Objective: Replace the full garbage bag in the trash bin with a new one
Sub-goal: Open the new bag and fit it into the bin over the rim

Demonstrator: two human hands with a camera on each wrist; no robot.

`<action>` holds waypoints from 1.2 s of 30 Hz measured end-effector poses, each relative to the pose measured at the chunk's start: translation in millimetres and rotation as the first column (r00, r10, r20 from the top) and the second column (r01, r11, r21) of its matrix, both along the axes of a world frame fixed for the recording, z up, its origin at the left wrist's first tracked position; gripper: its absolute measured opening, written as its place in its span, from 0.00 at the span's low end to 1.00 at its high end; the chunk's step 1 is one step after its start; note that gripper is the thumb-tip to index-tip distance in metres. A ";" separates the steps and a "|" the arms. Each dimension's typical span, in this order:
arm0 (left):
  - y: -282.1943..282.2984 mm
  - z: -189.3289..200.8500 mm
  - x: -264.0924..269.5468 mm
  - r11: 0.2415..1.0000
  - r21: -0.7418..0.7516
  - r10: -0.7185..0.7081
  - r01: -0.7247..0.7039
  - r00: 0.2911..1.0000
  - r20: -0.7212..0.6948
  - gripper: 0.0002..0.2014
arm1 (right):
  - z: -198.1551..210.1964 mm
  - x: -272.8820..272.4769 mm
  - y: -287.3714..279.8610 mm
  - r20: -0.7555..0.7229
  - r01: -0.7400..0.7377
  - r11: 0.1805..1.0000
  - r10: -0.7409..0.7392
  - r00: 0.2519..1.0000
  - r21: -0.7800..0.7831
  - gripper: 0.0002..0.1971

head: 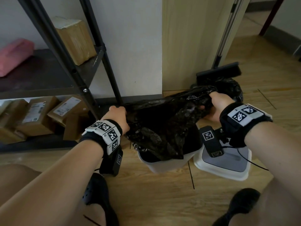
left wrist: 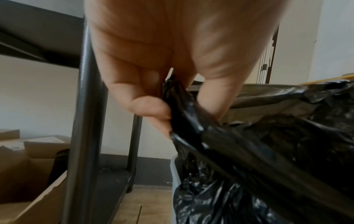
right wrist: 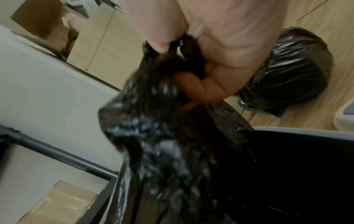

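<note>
A crumpled new black garbage bag (head: pixel 162 126) hangs stretched between both hands over the white trash bin (head: pixel 164 165), its lower end dipping into the bin's opening. My left hand (head: pixel 119 118) pinches the bag's left edge (left wrist: pixel 180 106) between thumb and fingers. My right hand (head: pixel 216 105) grips the bag's right edge (right wrist: pixel 172 63) with curled fingers. The full, tied black bag (head: pixel 231 88) sits on the floor behind the right hand, and shows again as the full bag (right wrist: pixel 293 71) in the right wrist view. The bin's rim (right wrist: pixel 306 133) lies below the right hand.
The bin's white and grey lid (head: pixel 228 165) lies on the wooden floor right of the bin. A dark metal shelf rack (head: pixel 91 66) with cardboard boxes (head: pixel 39 115) stands at left, its post (left wrist: pixel 84 121) close to my left hand. A broom (head: pixel 219 69) leans behind the full bag.
</note>
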State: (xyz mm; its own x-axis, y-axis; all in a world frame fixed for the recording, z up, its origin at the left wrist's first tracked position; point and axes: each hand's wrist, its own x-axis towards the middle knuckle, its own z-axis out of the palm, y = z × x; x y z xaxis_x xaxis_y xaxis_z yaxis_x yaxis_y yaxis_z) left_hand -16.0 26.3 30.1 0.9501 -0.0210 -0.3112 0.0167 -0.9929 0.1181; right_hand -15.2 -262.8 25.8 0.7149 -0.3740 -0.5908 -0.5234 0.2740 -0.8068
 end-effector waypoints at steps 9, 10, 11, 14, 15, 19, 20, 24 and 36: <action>11.7 0.9 1.7 0.992 -0.091 -0.085 0.085 0.996 0.000 0.23 | 3.6 -13.3 -31.1 -0.114 -0.206 0.883 0.174 0.978 -0.422 0.26; 9.2 -3.2 -1.7 0.991 -0.084 -0.103 0.101 0.994 -0.025 0.22 | 2.0 -16.8 -30.0 -0.148 -0.251 0.861 0.206 0.967 -0.443 0.28; 6.7 -7.4 -4.2 0.991 -0.080 -0.116 0.112 0.992 -0.053 0.20 | 0.0 -20.8 -27.9 -0.176 -0.294 0.851 0.240 0.955 -0.435 0.29; -0.3 -14.3 -8.5 0.992 -0.055 -0.121 0.113 0.981 -0.150 0.16 | -5.6 -30.4 -19.8 -0.208 -0.379 0.802 0.317 0.925 -0.462 0.31; -1.4 -16.3 -9.8 0.993 -0.044 -0.115 0.109 0.977 -0.178 0.19 | -7.1 -32.2 -18.5 -0.205 -0.380 0.779 0.320 0.925 -0.499 0.32; -5.8 -22.9 -19.5 0.986 -0.093 -0.156 0.137 0.956 -0.247 0.20 | -6.1 -40.2 -11.0 -0.227 -0.434 0.681 0.376 0.899 -0.590 0.30; -7.1 -24.6 -22.7 0.977 -0.125 -0.198 0.171 0.949 -0.247 0.16 | -5.7 -41.2 -9.0 -0.231 -0.454 0.670 0.399 0.888 -0.587 0.29; -17.5 -32.2 -36.5 0.919 -0.221 -0.371 0.328 0.907 -0.198 0.17 | -4.9 -44.2 1.1 -0.233 -0.511 0.671 0.465 0.854 -0.536 0.15; 8.2 -40.6 -20.6 0.994 -0.109 0.005 -0.015 0.996 -0.090 0.18 | -21.8 -41.8 -13.6 -0.381 -0.515 0.561 0.347 0.857 -0.648 0.28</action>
State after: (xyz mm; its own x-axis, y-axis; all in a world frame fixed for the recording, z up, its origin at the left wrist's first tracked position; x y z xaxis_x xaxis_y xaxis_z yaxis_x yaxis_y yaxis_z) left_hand -36.6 34.5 -10.6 0.9187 -0.0500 -0.3917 0.0422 -0.9738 0.2233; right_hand -57.0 -276.4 4.0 0.8121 -0.4059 -0.4193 -0.5806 -0.6342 -0.5106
